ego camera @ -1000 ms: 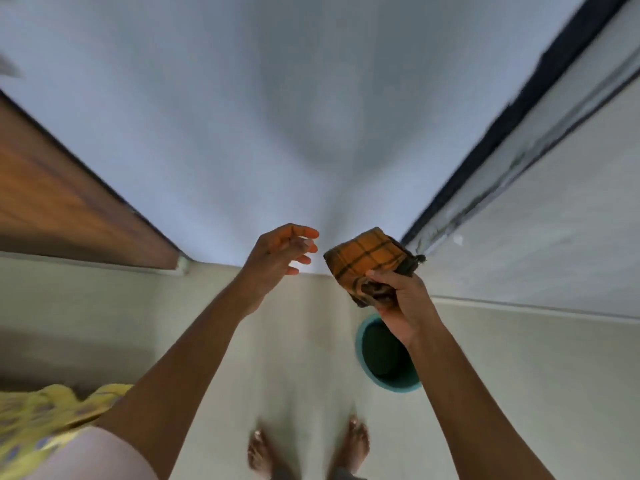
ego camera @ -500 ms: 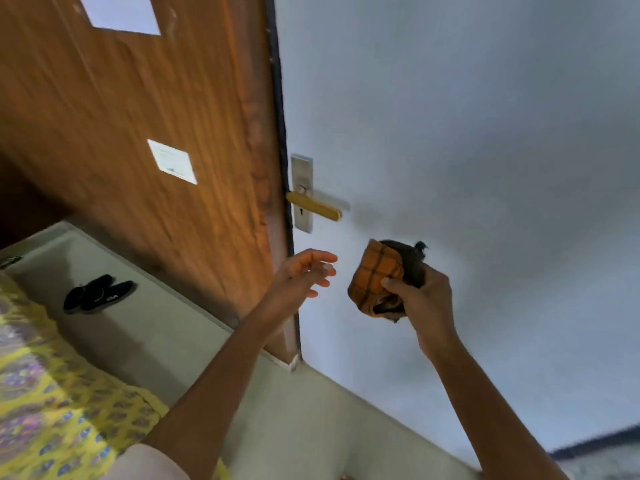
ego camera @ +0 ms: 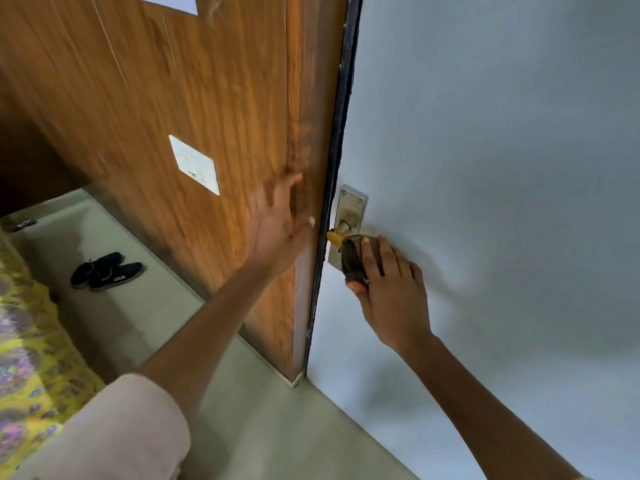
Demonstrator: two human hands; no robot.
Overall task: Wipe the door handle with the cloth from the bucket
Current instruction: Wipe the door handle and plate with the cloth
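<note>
A brass door handle (ego camera: 334, 237) juts from a steel backplate (ego camera: 350, 209) on the pale blue door (ego camera: 485, 168). My right hand (ego camera: 389, 289) grips a dark bunched cloth (ego camera: 351, 259) and presses it over the outer part of the handle, so only the handle's inner stub shows. My left hand (ego camera: 280, 223) is spread flat, fingers apart, against the edge of the wooden panel (ego camera: 173, 98) just left of the handle. The bucket is out of view.
A pair of black shoes (ego camera: 105, 270) lies on the grey floor (ego camera: 259, 427) at the left. A white switch plate (ego camera: 195, 164) is fixed on the wooden panel. Yellow patterned fabric (ego camera: 24, 358) fills the lower left corner.
The view swung up from the floor and bucket to the door. My right hand carried the cloth onto the handle. My left hand moved up and flattened against the wooden panel.
</note>
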